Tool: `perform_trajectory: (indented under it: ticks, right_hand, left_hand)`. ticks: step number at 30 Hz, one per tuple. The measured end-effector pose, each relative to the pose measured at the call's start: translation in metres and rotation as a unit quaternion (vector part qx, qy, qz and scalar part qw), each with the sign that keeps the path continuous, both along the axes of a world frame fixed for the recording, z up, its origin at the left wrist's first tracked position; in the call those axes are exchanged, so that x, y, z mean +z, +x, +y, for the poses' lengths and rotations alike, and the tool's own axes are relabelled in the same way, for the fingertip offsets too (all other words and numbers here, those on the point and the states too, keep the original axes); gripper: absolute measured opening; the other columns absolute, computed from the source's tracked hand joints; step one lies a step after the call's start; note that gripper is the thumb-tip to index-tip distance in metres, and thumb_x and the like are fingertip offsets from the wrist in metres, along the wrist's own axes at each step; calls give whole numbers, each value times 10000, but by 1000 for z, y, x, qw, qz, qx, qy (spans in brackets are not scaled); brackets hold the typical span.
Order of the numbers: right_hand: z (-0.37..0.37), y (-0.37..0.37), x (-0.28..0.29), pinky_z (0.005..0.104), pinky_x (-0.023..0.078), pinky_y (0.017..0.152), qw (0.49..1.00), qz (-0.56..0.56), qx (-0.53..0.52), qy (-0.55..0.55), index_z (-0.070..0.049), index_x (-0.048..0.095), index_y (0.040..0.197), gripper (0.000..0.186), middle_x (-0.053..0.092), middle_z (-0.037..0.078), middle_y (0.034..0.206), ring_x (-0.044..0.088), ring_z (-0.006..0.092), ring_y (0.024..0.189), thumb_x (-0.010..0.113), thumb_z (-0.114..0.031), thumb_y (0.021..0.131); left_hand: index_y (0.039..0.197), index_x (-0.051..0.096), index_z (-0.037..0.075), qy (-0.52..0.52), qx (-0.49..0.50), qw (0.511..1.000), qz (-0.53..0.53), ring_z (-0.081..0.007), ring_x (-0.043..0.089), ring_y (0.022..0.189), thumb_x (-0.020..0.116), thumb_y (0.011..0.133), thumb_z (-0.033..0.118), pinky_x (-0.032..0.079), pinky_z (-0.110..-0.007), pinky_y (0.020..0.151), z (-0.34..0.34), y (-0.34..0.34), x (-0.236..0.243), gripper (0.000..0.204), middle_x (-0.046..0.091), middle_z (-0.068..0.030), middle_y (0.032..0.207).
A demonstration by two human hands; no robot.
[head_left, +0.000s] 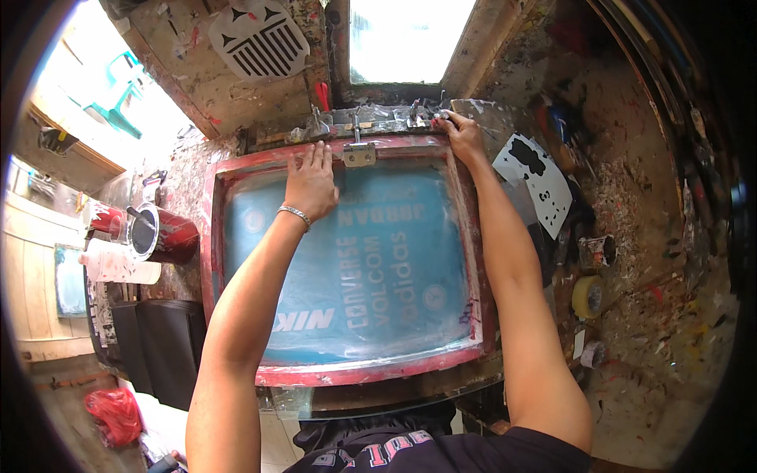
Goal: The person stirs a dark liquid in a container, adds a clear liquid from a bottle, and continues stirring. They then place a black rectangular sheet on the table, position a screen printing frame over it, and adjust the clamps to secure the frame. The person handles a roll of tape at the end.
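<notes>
A red wooden screen frame (363, 376) with blue mesh (303, 276) and pale lettering lies in the middle of the workbench, fastened at its back edge to a metal hinge (359, 155). My left hand (312, 183), with a bracelet at the wrist, lies with fingers stretched over the frame's back bar, left of the hinge. My right hand (462, 135) has its fingers curled round small metal clamp hardware (419, 117) at the back right corner, on the rail behind the frame; the exact part under the fingertips is partly hidden.
Paint cans (162, 232), a pink-stained container (122, 260) and a black sheet (158, 343) sit at left. Cut stencil sheets (544, 189), a yellow tape roll (587, 298) and cluttered tools are at right. A red plastic bag (112, 414) lies lower left. A window (406, 39) is behind.
</notes>
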State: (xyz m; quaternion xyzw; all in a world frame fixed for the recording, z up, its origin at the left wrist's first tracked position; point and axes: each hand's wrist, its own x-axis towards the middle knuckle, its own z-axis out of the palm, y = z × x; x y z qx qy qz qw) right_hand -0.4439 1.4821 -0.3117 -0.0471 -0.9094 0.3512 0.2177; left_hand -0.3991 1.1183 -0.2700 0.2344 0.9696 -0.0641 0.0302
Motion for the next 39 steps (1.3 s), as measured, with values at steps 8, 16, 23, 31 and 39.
perform_trajectory:
  ticks: [8, 16, 23, 31, 39]
  right_hand:
    - [-16, 6, 17, 414, 544, 906, 999, -30, -8, -8, -43, 717, 1237, 430, 737, 212, 1114, 724, 331, 1058, 728, -345, 931]
    - [-18, 11, 22, 398, 524, 965, 997, -75, -24, -22, -27, 647, 1338, 478, 701, 235, 1224, 696, 334, 1133, 705, -300, 950]
    - [-85, 10, 69, 475, 502, 997, 985, 144, -33, 90, 38, 649, 1205, 398, 659, 257, 1223, 624, 398, 1186, 673, -147, 853]
    - [-174, -61, 79, 469, 529, 985, 957, -201, 84, 191, -3, 702, 1164, 415, 676, 243, 1228, 646, 378, 1182, 704, -315, 890]
    - [-220, -80, 72, 448, 571, 905, 921, -230, 108, 295, -16, 768, 1022, 277, 731, 227, 1114, 702, 372, 1080, 663, -228, 880]
  left_hand:
    - [1601, 232, 17, 6, 8, 1000, -12, -289, 260, 1542, 621, 931, 417, 220, -588, 1221, -5, 0, 2, 872, 261, -146, 1672]
    - [1610, 198, 11, -3, 31, 999, 27, -291, 205, 1559, 525, 980, 565, 175, -596, 1228, 6, 3, -14, 901, 227, -137, 1685]
    - [1615, 174, 7, 32, 70, 995, 64, -286, 142, 1574, 482, 984, 611, 124, -604, 1233, 9, 11, -30, 926, 178, -142, 1697]
    - [1606, 198, 1, 73, 68, 994, 56, -289, 134, 1575, 540, 959, 589, 101, -614, 1231, 20, 8, -28, 938, 183, -166, 1689]
    - [1613, 180, 9, 111, 74, 989, 70, -290, 111, 1579, 568, 942, 596, 72, -635, 1227, 15, 11, -37, 972, 168, -144, 1699]
